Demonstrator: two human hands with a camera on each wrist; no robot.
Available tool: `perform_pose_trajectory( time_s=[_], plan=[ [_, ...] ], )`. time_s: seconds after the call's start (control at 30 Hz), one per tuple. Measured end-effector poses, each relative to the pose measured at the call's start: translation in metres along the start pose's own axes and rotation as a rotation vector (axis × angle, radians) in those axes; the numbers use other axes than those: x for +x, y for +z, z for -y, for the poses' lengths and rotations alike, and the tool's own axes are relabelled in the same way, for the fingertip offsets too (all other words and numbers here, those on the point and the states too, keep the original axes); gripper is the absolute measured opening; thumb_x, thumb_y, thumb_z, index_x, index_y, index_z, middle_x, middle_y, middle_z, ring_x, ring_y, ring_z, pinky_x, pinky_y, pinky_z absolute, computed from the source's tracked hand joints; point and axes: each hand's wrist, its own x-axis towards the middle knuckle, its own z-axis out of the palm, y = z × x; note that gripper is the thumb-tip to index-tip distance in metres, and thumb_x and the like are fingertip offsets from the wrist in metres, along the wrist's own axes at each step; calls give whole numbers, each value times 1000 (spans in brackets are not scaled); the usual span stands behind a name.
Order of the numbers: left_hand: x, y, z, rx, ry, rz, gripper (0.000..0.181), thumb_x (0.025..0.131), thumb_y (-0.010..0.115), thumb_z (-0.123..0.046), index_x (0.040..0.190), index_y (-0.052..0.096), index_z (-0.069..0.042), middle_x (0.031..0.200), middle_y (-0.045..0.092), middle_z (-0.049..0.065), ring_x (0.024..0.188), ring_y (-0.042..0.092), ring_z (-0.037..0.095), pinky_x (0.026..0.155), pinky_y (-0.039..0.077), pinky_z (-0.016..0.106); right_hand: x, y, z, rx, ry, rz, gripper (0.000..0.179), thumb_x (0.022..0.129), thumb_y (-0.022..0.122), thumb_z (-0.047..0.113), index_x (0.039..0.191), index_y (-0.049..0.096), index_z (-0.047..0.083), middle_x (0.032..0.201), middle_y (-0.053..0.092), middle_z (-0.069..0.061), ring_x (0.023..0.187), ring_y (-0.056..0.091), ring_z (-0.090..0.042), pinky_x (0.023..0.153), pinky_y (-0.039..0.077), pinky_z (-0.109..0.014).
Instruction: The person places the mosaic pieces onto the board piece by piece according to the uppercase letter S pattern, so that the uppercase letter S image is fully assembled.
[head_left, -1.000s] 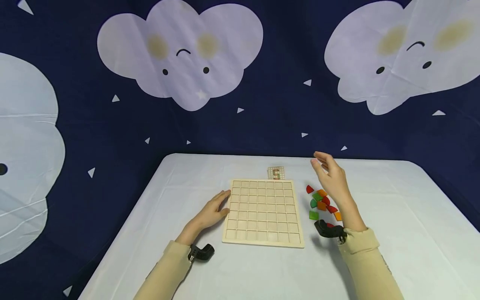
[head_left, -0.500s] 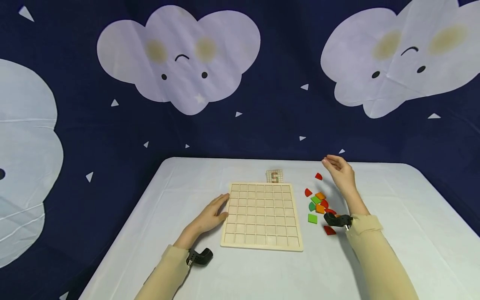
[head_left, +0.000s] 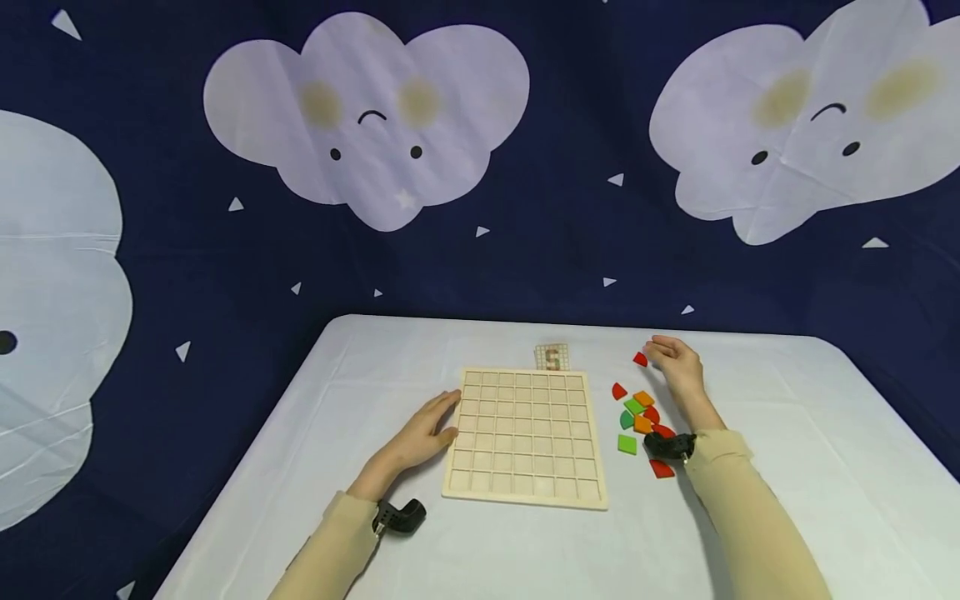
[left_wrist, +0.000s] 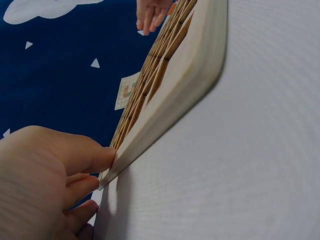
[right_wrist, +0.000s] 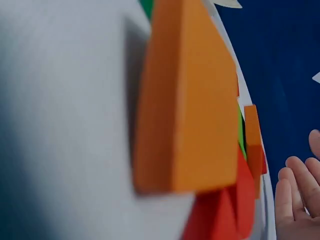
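My left hand (head_left: 416,431) rests against the left edge of a wooden grid board (head_left: 525,437). In the left wrist view, its thumb (left_wrist: 95,156) touches the board's rim, with the other fingers beside it. Over the far right of the table is my right hand (head_left: 681,372), fingers loosely bent and holding nothing. Just left of its fingertips lies a red quarter-round piece (head_left: 640,359). Closer in, under the right forearm, several pieces lie in a loose heap, among them an orange square (head_left: 642,424) and a light green square (head_left: 627,444). An orange block (right_wrist: 205,115) looms large in the right wrist view.
A small gridded pattern card (head_left: 552,357) sits just behind the board. Another red piece (head_left: 662,469) lies nearest me, by the black right wrist camera (head_left: 670,447). White cloth covers the table (head_left: 247,500); a dark blue cloud-print curtain (head_left: 570,167) hangs behind.
My right hand has shifted right and then come lower toward the table. The red quarter-round piece beside its fingertips has come into view. My left hand stays at the board's edge.
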Motion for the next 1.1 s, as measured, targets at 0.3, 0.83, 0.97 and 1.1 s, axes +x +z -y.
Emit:
perform_pose_trajectory(
  time_s=[0.3, 0.83, 0.97, 1.1],
  plan=[
    [-1, 1, -2, -3, -3, 2, 60, 91, 57, -11, 143, 32, 6, 147, 32, 21, 138, 23, 36, 111, 20, 51, 1, 4, -18, -270, -118, -53, 41, 88, 66, 18, 123, 58, -2, 115, 64, -18, 89, 60, -8, 75, 44, -11],
    [-2, 1, -2, -14, -21, -13, 60, 91, 57, -10, 144, 33, 3, 147, 33, 20, 138, 23, 36, 111, 20, 52, 4, 16, -25, -432, -296, -124, 27, 83, 68, 6, 107, 65, -4, 97, 67, -22, 87, 62, -32, 77, 47, -37],
    [-2, 0, -3, -3, -23, -14, 60, 91, 57, -10, 144, 32, 3, 147, 33, 20, 137, 24, 36, 111, 21, 51, 2, 17, -17, -395, -235, -124, 31, 84, 68, 9, 112, 64, -3, 103, 67, -21, 90, 62, -29, 79, 48, -32],
    [-3, -1, -2, 6, -20, -12, 60, 91, 57, -10, 144, 32, 5, 146, 33, 22, 137, 25, 37, 110, 22, 51, 0, 17, -2, -312, -189, -122, 34, 86, 67, 12, 117, 63, -2, 107, 66, -19, 83, 60, -10, 73, 46, -15]
  ],
)
